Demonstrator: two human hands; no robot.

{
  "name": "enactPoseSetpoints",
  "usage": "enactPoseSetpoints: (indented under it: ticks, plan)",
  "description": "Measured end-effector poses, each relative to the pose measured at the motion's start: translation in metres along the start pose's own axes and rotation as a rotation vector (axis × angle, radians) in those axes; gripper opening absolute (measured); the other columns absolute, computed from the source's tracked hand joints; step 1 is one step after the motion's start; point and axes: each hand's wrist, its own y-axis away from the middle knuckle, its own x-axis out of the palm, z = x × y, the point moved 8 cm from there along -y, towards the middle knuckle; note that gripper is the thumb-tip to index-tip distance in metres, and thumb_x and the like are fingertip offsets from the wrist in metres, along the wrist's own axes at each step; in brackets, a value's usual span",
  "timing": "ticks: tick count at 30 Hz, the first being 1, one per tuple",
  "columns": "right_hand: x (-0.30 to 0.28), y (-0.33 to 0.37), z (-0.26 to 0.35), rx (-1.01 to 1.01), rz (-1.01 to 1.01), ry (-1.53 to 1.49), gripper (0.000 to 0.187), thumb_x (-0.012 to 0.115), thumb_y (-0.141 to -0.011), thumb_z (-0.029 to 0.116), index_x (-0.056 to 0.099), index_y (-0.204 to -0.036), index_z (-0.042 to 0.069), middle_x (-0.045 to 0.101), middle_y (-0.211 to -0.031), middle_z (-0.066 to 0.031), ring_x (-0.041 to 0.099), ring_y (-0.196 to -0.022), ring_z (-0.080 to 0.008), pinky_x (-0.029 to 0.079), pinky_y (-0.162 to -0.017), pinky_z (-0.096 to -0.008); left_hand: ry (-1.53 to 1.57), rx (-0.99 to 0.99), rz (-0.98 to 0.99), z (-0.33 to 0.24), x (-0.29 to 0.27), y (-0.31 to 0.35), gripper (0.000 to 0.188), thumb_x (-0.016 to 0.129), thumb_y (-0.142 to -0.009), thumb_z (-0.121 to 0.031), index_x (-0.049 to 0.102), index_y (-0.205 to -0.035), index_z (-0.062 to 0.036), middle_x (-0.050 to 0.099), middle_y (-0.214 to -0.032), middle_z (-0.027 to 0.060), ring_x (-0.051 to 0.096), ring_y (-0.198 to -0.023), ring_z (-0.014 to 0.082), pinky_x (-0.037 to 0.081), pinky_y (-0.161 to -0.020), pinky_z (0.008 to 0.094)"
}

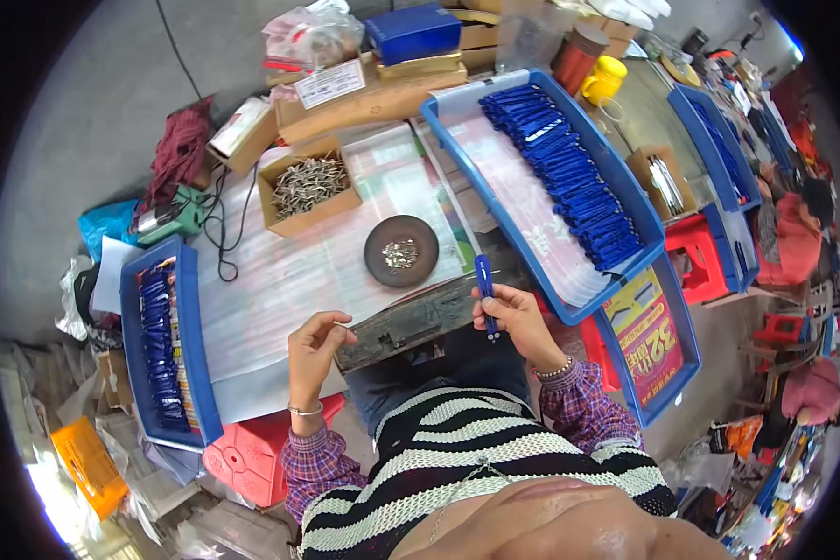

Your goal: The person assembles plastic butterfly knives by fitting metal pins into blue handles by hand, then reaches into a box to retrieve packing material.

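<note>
My right hand [516, 322] grips a blue pen [484, 280] between thumb and fingers, upright just past the worktable's near edge; it may be more than one pen. My left hand [318, 353] is raised at the table's front edge, thumb and fingertips brought together; whatever they pinch is too small to make out. Between and beyond the hands sits a round dark bowl [375, 245] holding small shiny metal parts [400, 254]. Behind it, a cardboard box [322, 214] is heaped with bent metal pieces [310, 185]. To the right, a blue tray [533, 271] carries rows of blue pens [569, 177].
Another blue tray [205, 411] with blue pens stands at left, above a red stool [248, 459]. A corded green tool [171, 217] lies behind it. Boxes and bags line the back. A yellow cup [605, 80] stands far right. Other people [793, 238] sit along the right side.
</note>
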Motion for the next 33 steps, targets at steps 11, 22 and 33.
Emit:
enactPoseSetpoints:
  ticks: [11, 22, 33]
  plan:
    - [0.009, -0.030, 0.012, 0.028, 0.061, 0.070, 0.024, 0.054, -0.092, 0.014, 0.058, -0.111, -0.001, 0.063, -0.087, -0.0047, 0.061, -0.075, -0.0106, 0.052, -0.070, -0.0246, -0.015, -0.023, -0.040, 0.001, -0.007, -0.029, 0.019, 0.059, -0.086, -0.003, 0.061, -0.105, 0.0002, 0.066, -0.084, 0.0057, 0.063, -0.081, 0.0120, 0.048, -0.071, 0.0232]
    - [-0.008, -0.060, 0.006, -0.060, -0.047, 0.112, 0.034, 0.056, -0.089, 0.006, 0.052, -0.122, -0.004, 0.061, -0.091, -0.0064, 0.062, -0.075, -0.0122, 0.054, -0.068, -0.0258, -0.211, 0.084, 0.127, -0.046, 0.036, -0.099, 0.047, 0.061, -0.081, 0.000, 0.048, -0.126, -0.0061, 0.065, -0.094, 0.0059, 0.062, -0.087, 0.0128, 0.048, -0.076, 0.0244]
    - [-0.016, -0.072, 0.010, -0.158, -0.109, 0.177, 0.040, 0.055, -0.087, 0.001, 0.048, -0.126, -0.001, 0.057, -0.092, -0.0035, 0.055, -0.069, -0.0071, 0.046, -0.062, -0.0192, -0.365, 0.307, 0.295, -0.118, 0.100, -0.142, 0.061, 0.064, -0.077, -0.005, 0.042, -0.134, -0.0105, 0.062, -0.108, 0.0066, 0.057, -0.094, 0.0147, 0.047, -0.077, 0.0259]
